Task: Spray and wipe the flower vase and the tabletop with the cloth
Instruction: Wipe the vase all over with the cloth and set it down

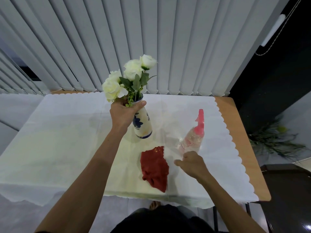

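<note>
The left hand (125, 113) hides the vase (143, 126) neck; the spray bottle (193, 137) is blurred.

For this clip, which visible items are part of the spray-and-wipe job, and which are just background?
Part of the job:
flower vase, gripped at the neck by the left hand
spray bottle, at the right hand
red cloth, lying on the tabletop
white tablecloth

Background:
vertical blinds
plant on the floor

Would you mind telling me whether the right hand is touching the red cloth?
Apart. The head view shows bare white tablecloth between the right hand and the red cloth; the fingertips are at the spray bottle instead.
</note>
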`<state>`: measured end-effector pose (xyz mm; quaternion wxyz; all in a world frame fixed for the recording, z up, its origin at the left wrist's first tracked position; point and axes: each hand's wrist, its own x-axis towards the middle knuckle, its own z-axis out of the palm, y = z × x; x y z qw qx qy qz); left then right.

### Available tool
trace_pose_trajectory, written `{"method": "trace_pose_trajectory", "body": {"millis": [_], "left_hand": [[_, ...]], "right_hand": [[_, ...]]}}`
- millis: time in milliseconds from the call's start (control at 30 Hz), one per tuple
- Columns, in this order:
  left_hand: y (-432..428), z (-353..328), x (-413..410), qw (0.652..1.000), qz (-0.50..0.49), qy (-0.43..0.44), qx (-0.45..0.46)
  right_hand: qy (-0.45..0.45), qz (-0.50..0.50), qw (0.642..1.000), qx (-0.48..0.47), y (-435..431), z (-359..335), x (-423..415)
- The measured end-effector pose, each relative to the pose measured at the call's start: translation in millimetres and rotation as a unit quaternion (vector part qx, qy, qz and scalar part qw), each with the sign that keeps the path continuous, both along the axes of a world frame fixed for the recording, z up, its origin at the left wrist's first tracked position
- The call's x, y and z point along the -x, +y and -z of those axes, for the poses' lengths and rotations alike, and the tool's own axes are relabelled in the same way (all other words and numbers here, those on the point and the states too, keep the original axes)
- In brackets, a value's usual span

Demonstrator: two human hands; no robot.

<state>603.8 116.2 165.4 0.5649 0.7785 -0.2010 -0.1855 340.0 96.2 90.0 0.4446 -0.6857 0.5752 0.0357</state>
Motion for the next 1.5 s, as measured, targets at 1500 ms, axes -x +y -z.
{"method": "trace_pose_trajectory", "body": {"millis": [1500], "left_hand": [[30, -68, 12, 0.993, -0.114, -0.006, 0.029]], "right_hand": [[-0.388, 0.118, 0.914, -0.005, 2, -41, -125]]}}
